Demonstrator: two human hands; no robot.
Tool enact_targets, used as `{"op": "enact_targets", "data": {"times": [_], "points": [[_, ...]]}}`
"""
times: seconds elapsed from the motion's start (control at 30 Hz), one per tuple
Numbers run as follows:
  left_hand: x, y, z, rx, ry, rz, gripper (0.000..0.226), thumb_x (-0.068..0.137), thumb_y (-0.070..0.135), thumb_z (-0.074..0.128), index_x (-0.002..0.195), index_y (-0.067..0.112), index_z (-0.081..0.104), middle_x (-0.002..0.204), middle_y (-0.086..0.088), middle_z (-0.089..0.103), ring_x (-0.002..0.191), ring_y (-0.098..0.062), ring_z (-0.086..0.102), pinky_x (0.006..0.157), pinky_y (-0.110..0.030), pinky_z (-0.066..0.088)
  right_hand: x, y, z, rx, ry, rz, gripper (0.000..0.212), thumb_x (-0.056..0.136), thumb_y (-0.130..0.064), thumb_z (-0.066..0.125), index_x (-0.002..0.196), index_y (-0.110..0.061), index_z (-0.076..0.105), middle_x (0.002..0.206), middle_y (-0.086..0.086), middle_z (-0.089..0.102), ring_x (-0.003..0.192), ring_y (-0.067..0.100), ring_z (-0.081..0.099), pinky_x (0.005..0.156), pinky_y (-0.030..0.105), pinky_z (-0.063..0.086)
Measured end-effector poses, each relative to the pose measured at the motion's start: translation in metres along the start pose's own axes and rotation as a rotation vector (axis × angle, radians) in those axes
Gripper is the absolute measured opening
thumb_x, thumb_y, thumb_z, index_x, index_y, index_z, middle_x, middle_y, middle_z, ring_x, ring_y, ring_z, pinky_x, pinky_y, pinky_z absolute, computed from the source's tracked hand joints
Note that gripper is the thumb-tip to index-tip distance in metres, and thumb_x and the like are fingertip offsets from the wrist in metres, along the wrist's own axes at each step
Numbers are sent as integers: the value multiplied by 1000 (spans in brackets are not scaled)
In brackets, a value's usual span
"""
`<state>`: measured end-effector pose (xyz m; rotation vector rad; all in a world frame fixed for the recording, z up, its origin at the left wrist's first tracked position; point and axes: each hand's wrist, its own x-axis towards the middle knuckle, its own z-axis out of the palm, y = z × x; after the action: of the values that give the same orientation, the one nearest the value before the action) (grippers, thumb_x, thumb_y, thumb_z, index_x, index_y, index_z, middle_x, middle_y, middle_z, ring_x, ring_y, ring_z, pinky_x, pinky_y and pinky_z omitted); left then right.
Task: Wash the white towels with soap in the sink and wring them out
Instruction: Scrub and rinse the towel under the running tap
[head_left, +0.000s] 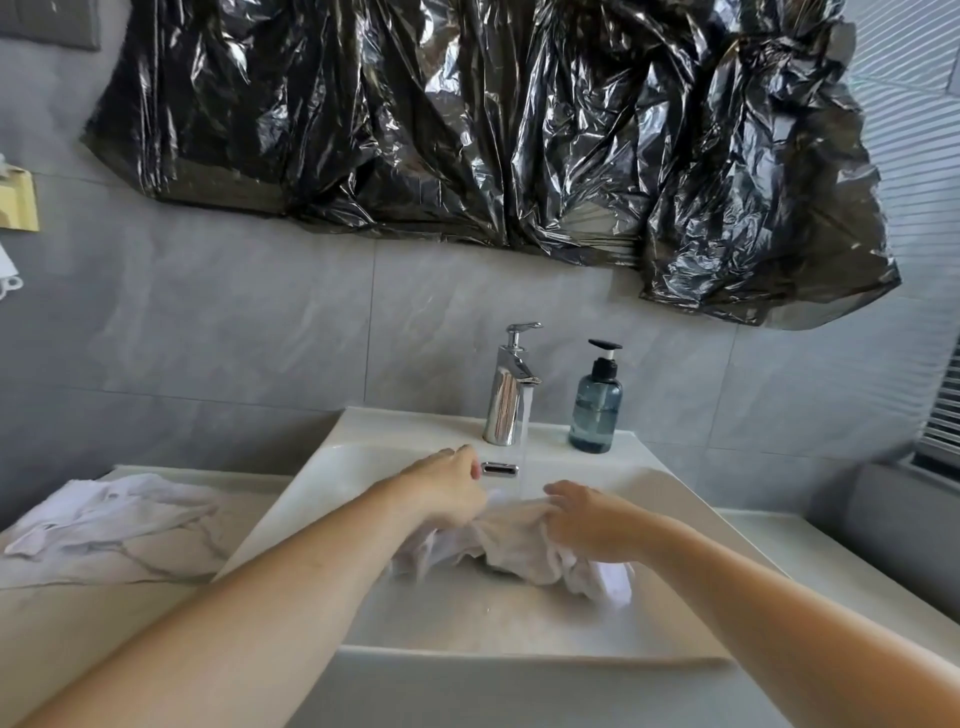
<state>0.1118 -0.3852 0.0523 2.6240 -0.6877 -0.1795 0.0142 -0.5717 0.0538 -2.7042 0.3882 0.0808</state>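
Both forearms reach into the sink (291, 512), where the left hand (451, 488) and right hand (589, 522) each clutch the towel (511, 543) bunched under the tap's (508, 389) running stream to soak it, soap bottle (596, 408) close behind, unlabelled, another towel (114, 512) waiting on the table (104, 613).

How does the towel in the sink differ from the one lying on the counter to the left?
The towel in the sink is bunched up and gripped by the left hand and right hand; the towel on the counter lies spread loosely, untouched. The sink towel sits under the faucet's running stream; the counter towel lies away from the water. Both are white cloth.
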Motion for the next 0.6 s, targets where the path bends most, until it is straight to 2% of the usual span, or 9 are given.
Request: {"op": "enact_targets", "data": {"times": [0.1,0.13,0.17,0.27,0.33,0.37,0.47,0.53,0.6], "points": [[-3,9,12,90,-253,-19,95,58,54,78,139,32,33,129,-8,62,103,-34,70,91,-49,60,-3,3,5,-18,-173,41,97,86,-62,62,163,-33,11,163,1,35,146,29,38,119,43,30],[-3,8,17,160,-287,-27,99,55,52,77,139,33,29,126,-11,62,98,-38,72,85,-51,62,-5,3,7,-55,-171,52,104,81,-66,66,162,-33,11,159,3,42,141,31,44,116,44,35],[-4,7,18,191,-285,-17,90,60,46,70,139,30,28,124,-13,62,94,-39,73,80,-52,63,-5,4,10,-90,-142,55,100,81,-64,67,160,-30,17,152,6,50,133,32,51,109,42,41],[0,4,13,84,-162,26,53,79,30,52,132,25,49,124,-10,65,100,-32,66,83,-41,58,3,4,12,7,1,67,48,101,-46,49,140,-17,48,128,8,62,109,26,59,86,32,43],[1,9,7,-150,-87,56,26,74,28,53,93,19,68,105,-9,68,93,-28,59,74,-32,46,9,1,10,262,131,169,39,102,-46,42,123,-19,61,113,7,69,95,23,65,79,31,52],[0,13,6,-354,-68,83,22,64,29,53,76,17,67,94,-9,68,88,-27,57,69,-30,42,12,-1,8,396,202,206,39,101,-49,42,117,-21,64,106,7,72,90,24,68,77,33,57],[-6,25,5,-953,-95,168,38,66,38,58,85,5,65,79,-7,64,70,-16,55,57,-21,42,7,-14,2,609,359,212,39,103,-50,41,115,-19,61,98,9,72,82,25,69,70,31,52],[-11,31,3,-1091,-54,189,35,92,29,45,73,4,58,61,0,59,55,-9,53,54,-19,42,2,-25,1,716,445,199,39,103,-49,44,117,-16,58,100,10,70,84,25,67,76,32,50],[-10,35,2,-1159,36,96,43,96,27,41,59,15,59,61,2,60,63,-16,54,60,-26,41,-8,-44,6,817,471,170,46,96,-54,50,117,-14,58,99,12,70,86,27,68,79,35,52]]}}
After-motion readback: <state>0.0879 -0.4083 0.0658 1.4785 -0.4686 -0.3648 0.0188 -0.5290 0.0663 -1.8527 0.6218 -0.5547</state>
